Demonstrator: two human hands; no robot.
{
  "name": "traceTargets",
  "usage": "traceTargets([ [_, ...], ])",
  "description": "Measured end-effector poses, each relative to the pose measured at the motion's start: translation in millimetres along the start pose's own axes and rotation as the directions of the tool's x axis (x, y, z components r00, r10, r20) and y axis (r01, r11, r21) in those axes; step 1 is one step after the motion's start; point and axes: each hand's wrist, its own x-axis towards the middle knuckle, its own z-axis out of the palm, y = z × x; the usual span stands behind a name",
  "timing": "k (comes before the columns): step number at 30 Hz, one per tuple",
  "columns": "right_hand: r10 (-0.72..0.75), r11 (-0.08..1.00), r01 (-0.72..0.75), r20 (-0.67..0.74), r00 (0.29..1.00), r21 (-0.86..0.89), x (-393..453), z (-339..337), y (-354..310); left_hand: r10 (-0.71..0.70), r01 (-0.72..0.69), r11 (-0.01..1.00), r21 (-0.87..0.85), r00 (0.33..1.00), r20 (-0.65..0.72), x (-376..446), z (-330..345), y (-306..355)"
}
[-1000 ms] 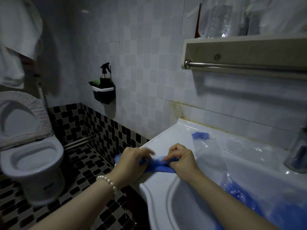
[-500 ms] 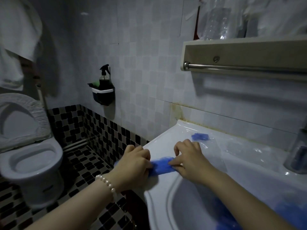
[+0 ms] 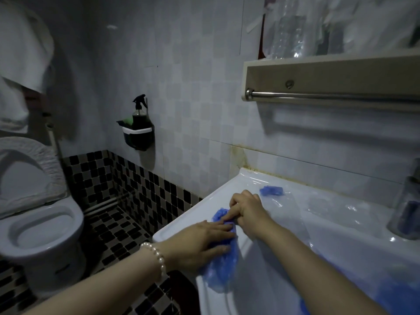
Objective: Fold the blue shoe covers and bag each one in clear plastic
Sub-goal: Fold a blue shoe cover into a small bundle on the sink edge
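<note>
The white washbasin (image 3: 261,185) is serving as the counter, its left ledge carrying the work. A clear plastic bag (image 3: 293,208) is lying flat toward the back, a small folded blue piece (image 3: 271,190) at its far end. The blue shoe cover (image 3: 223,253) is stretching along the ledge, long axis running from the near rim away. The left hand (image 3: 200,241) is pressing it flat, fingers straight and together. The right hand (image 3: 246,206) is pinching its far end, fingers curled. The bag is lying nearer the right hand.
</note>
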Motion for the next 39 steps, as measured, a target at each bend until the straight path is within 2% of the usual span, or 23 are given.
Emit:
traceTargets([
  [3, 0.076, 0.994, -0.075, 0.005, 0.997, -0.081, 8, 1, 3, -0.094, 0.08, 0.989, 0.122, 0.989, 0.114, 7, -1, -3],
  [6, 0.154, 0.982, -0.152, 0.003, 0.988, -0.113, 9, 1, 7, -0.19, 0.171, 0.973, 0.158, 0.975, 0.118, 21, -2, -10],
  [8, 0.151, 0.982, -0.156, -0.049, 0.987, -0.107, 8, -1, 6, -0.242, 0.22, 0.961, 0.171, 0.963, 0.122, 29, 1, -14],
  [10, 0.117, 0.993, -0.115, -0.112, 0.987, 0.021, 2, -9, 4, -0.265, 0.234, 0.95, 0.208, 0.955, 0.135, 33, 2, -16],
  [12, 0.013, 0.972, 0.02, -0.14, 0.99, 0.235, -13, -19, -1, -0.257, 0.225, 0.951, 0.213, 0.958, 0.131, 34, 4, -17],
  [13, -0.07, 0.953, 0.105, -0.131, 0.989, 0.283, -23, -22, -5, -0.248, 0.219, 0.955, 0.202, 0.96, 0.131, 34, 5, -17],
  [15, -0.222, 0.928, 0.215, -0.01, 0.975, 0.305, -44, -19, -14, -0.247, 0.221, 0.958, 0.185, 0.959, 0.135, 34, 7, -18],
  [17, -0.233, 0.946, 0.176, 0.194, 0.953, 0.272, -59, -10, -19, -0.267, 0.232, 0.952, 0.202, 0.949, 0.166, 33, 5, -18],
  [18, -0.233, 0.961, 0.183, 0.245, 0.941, 0.208, -63, -5, -16, -0.268, 0.229, 0.952, 0.203, 0.945, 0.189, 34, 2, -19],
  [21, -0.24, 0.97, 0.24, 0.266, 0.934, 0.035, -67, 2, -10, -0.264, 0.231, 0.964, 0.133, 0.895, 0.36, 40, -15, -23],
  [24, -0.233, 0.971, 0.238, 0.255, 0.938, 0.014, -68, 0, -11, -0.245, 0.326, 0.941, -0.09, 0.84, 0.484, 48, -31, -24],
  [27, -0.215, 0.976, 0.2, 0.232, 0.949, 0.088, -71, 0, -15, -0.202, 0.377, 0.872, -0.312, 0.858, 0.472, 49, -34, -25],
  [28, -0.203, 0.976, 0.179, 0.218, 0.955, 0.126, -71, -1, -16, -0.205, 0.366, 0.885, -0.288, 0.861, 0.464, 48, -34, -27],
  [31, -0.19, 0.963, 0.157, 0.138, 0.972, 0.219, -72, 0, -18, -0.206, 0.268, 0.961, -0.064, 0.852, 0.481, 46, -31, -34],
  [33, -0.194, 0.945, 0.176, 0.041, 0.98, 0.275, -75, 3, -20, -0.209, 0.226, 0.974, 0.022, 0.852, 0.481, 45, -29, -38],
  [36, -0.174, 0.905, 0.215, -0.141, 0.975, 0.367, -83, 8, -25, -0.193, 0.166, 0.981, 0.098, 0.869, 0.456, 44, -27, -39],
  [39, -0.035, 0.82, 0.122, -0.163, 0.986, 0.559, -83, 3, -27, -0.187, 0.151, 0.982, 0.116, 0.883, 0.43, 42, -24, -39],
])
